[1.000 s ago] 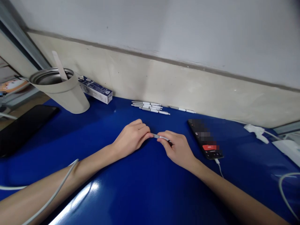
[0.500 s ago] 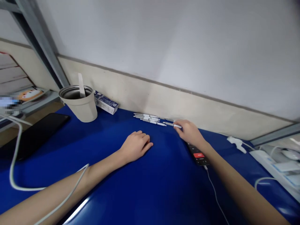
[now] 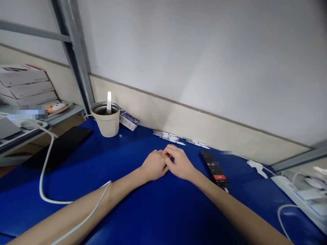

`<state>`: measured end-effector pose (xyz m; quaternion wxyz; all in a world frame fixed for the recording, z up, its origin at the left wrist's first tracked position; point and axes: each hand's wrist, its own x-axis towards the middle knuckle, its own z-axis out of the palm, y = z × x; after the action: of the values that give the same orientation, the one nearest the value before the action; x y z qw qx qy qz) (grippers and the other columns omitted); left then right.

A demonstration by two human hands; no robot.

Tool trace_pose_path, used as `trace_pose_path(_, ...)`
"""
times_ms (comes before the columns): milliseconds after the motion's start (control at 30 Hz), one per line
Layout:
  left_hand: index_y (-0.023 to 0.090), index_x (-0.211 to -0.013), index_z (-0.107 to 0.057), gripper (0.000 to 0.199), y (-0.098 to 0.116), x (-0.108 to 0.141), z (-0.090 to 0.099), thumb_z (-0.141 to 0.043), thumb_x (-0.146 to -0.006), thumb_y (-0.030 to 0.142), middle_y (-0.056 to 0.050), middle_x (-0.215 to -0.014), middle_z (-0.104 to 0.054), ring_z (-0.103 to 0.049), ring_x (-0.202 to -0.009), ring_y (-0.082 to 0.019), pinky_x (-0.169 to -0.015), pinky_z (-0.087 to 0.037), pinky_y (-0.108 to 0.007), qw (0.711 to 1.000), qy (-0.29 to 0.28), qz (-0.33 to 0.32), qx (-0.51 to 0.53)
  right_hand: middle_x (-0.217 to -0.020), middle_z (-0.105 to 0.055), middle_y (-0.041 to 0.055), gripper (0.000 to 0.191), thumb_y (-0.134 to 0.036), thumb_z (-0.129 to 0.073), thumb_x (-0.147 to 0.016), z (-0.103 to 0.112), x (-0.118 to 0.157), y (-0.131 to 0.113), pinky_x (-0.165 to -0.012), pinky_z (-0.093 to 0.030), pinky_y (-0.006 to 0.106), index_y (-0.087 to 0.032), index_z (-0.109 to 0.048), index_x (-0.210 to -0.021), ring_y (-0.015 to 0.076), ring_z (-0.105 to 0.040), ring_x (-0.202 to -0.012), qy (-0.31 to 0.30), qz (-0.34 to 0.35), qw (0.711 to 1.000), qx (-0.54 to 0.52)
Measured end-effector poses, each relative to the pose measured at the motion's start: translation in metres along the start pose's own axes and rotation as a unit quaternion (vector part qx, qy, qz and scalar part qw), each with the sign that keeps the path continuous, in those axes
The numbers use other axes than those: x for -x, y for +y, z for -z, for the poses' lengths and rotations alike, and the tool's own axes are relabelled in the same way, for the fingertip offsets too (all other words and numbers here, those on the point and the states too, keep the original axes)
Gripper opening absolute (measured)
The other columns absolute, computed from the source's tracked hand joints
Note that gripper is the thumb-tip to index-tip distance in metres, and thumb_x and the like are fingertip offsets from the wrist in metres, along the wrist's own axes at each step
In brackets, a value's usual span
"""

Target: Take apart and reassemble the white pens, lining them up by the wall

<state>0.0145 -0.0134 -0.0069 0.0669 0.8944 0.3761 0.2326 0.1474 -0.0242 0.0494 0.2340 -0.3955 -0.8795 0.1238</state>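
On the blue table, my left hand (image 3: 154, 165) rests with its fingers curled closed. My right hand (image 3: 178, 161) touches it from the right, fingers curled with thumb and fingertips close together; whatever lies between the two hands is hidden. Behind them is a group of several white and grey pens (image 3: 169, 137) near the wall. A smaller group of similar pens (image 3: 197, 143) lies just to its right. Neither hand touches the pens. A lit phone (image 3: 216, 171) showing a timer lies to the right of my right hand.
A beige bin (image 3: 108, 124) with a white handle sticking out stands at the left, beside a blue and white box (image 3: 129, 120). A black tablet-like slab (image 3: 68, 146) lies farther left. White cable crosses my left forearm. A power strip (image 3: 298, 195) is at right.
My right hand has come away from the pens by the wall and moved left to meet my left hand. The pen it held now lies in the smaller group. The view has shifted left.
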Motion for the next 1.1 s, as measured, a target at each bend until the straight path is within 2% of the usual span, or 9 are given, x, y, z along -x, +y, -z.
trace_pose_path(67,0.015,-0.086,-0.063,0.015,0.000,0.001,0.000,-0.050,-0.085,0.024,-0.008,-0.086,-0.065,-0.060,-0.082,-0.023,-0.074,-0.047,-0.037,1.000,-0.006,-0.012,0.008,-0.074,-0.052,0.0005,0.015,-0.007,-0.046,-0.079,-0.005,0.002,-0.010,-0.065,-0.039,0.027,-0.019,-0.049,-0.072,0.0142,-0.047,-0.072,0.005,0.001,1.000,-0.021)
trace_pose_path(200,0.018,-0.088,-0.064,0.013,0.001,0.003,0.000,-0.051,-0.084,0.020,-0.005,-0.091,-0.065,-0.060,-0.088,-0.022,-0.081,-0.047,-0.037,0.999,-0.019,-0.039,0.018,-0.071,-0.048,0.0007,0.013,-0.011,-0.049,-0.079,-0.015,0.005,-0.016,-0.068,-0.037,0.030,-0.019,-0.046,-0.069,0.0156,-0.042,-0.074,0.001,0.069,0.998,0.002)
trace_pose_path(333,0.019,-0.100,-0.063,0.020,0.002,0.003,-0.002,-0.049,-0.086,0.018,-0.005,-0.100,-0.065,-0.057,-0.098,-0.023,-0.092,-0.044,-0.041,0.998,-0.026,-0.056,0.017,-0.072,-0.048,0.0019,0.017,-0.014,-0.044,-0.086,-0.021,0.006,-0.004,-0.069,-0.037,0.032,-0.019,-0.047,-0.070,0.0156,-0.040,-0.072,-0.004,0.115,0.993,0.026)
trace_pose_path(467,0.018,-0.104,-0.062,0.023,0.003,0.000,-0.001,-0.049,-0.086,0.019,-0.008,-0.106,-0.064,-0.057,-0.100,-0.025,-0.087,-0.045,-0.042,0.999,-0.023,-0.045,0.011,-0.073,-0.050,0.0025,0.020,-0.017,-0.042,-0.089,-0.020,0.007,0.011,-0.070,-0.039,0.032,-0.020,-0.047,-0.071,0.0163,-0.042,-0.073,-0.011,0.121,0.992,0.039)
trace_pose_path(633,0.016,-0.095,-0.064,0.019,0.003,0.000,-0.001,-0.048,-0.088,0.025,-0.009,-0.095,-0.066,-0.059,-0.090,-0.025,-0.079,-0.046,-0.040,0.999,-0.014,-0.037,-0.010,-0.071,-0.051,0.0016,0.025,-0.023,-0.038,-0.093,-0.016,0.009,0.028,-0.066,-0.039,0.028,-0.020,-0.045,-0.069,0.0147,-0.046,-0.071,-0.012,0.099,0.989,0.111)
trace_pose_path(733,0.014,-0.093,-0.064,0.023,0.002,0.001,-0.001,-0.046,-0.090,0.028,-0.010,-0.090,-0.066,-0.059,-0.087,-0.025,-0.078,-0.045,-0.039,0.999,-0.005,-0.029,-0.024,-0.070,-0.053,0.0007,0.025,-0.021,-0.039,-0.093,-0.006,0.004,0.046,-0.064,-0.039,0.025,-0.019,-0.049,-0.070,0.0131,-0.048,-0.067,-0.039,0.079,0.979,0.181)
trace_pose_path(800,0.014,-0.089,-0.064,0.024,0.002,0.002,0.000,-0.046,-0.091,0.030,-0.010,-0.088,-0.065,-0.058,-0.087,-0.024,-0.077,-0.045,-0.037,0.999,-0.002,-0.026,-0.030,-0.071,-0.054,0.0023,0.022,-0.021,-0.043,-0.091,0.003,-0.001,0.059,-0.064,-0.038,0.027,-0.019,-0.053,-0.071,0.0148,-0.049,-0.068,-0.030,0.058,0.975,0.212)
trace_pose_path(933,0.015,-0.081,-0.063,0.025,0.001,0.003,0.002,-0.047,-0.091,0.032,-0.008,-0.083,-0.064,-0.058,-0.085,-0.023,-0.075,-0.044,-0.035,0.999,0.000,-0.030,-0.034,-0.088,-0.058,0.0095,0.018,-0.020,-0.042,-0.091,0.017,-0.008,0.081,-0.075,-0.040,0.032,-0.017,-0.060,-0.088,0.0216,-0.052,-0.085,0.016,0.007,0.966,0.258)
trace_pose_path(1100,0.015,-0.078,-0.062,0.025,0.002,0.004,0.003,-0.047,-0.091,0.032,-0.007,-0.081,-0.063,-0.057,-0.084,-0.023,-0.074,-0.043,-0.035,0.999,0.003,-0.030,-0.037,-0.095,-0.058,0.0106,0.015,-0.024,-0.049,-0.090,0.011,-0.009,0.094,-0.084,-0.040,0.039,-0.017,-0.059,-0.098,0.0250,-0.051,-0.093,0.036,-0.019,0.964,0.262)
